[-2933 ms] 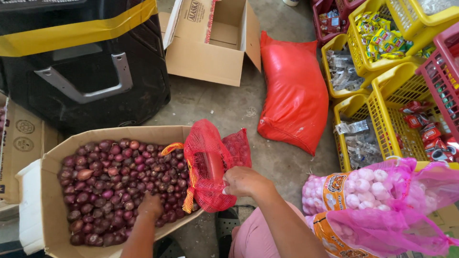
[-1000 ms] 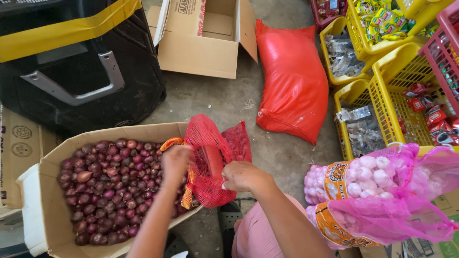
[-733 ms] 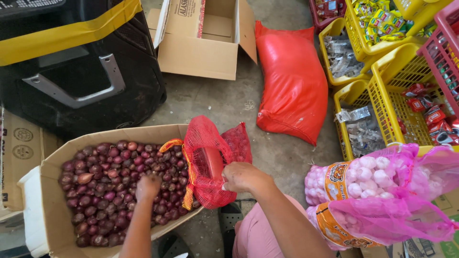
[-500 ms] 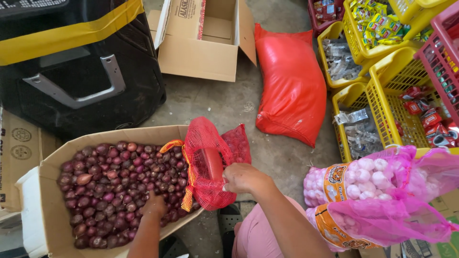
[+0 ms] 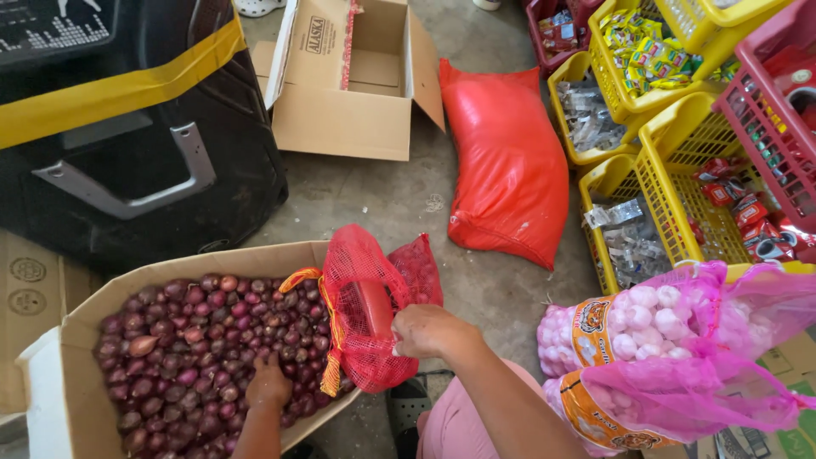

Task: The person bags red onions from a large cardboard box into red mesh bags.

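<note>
The left hand (image 5: 269, 387) is reaching down into a cardboard box (image 5: 85, 310) and resting on a heap of small red onions (image 5: 187, 340), its fingers curled together into the pile; whether it is actually gripping any onions cannot be told from here. Just to the right of that hand, the right hand (image 5: 429, 331) is clamping its fingers on the edge of a red mesh bag (image 5: 365, 319), holding the mouth of the bag open beside the box. The bag is hanging over the box's right rim, between the two hands, and some onions are showing through the mesh behind the right hand.

To the right of the right hand, pink net sacks of garlic (image 5: 663, 348) are lying close by. Farther ahead of the hand, a full red sack (image 5: 510, 166) is lying on the concrete floor, with an open empty carton (image 5: 353, 81) beyond it and yellow baskets (image 5: 663, 170) of packets off to the right.
</note>
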